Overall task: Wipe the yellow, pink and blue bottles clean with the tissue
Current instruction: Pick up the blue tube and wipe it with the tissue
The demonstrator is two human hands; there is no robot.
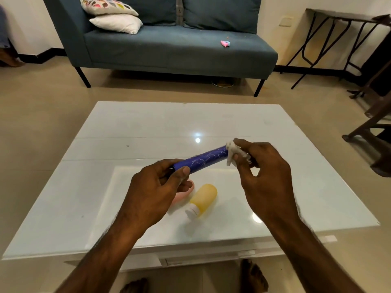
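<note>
My left hand grips the near end of a slim blue bottle with a pale pattern, held level above the white glass table. My right hand pinches a crumpled white tissue against the bottle's far end. Below the hands, a yellow bottle with a white cap lies on its side on the table. A pink bottle lies to its left, mostly hidden behind my left hand.
A blue-grey sofa with two cushions stands beyond the table, a small pink object on its seat. A folding table frame and dark wooden furniture stand at the right. My bare feet show under the table's near edge.
</note>
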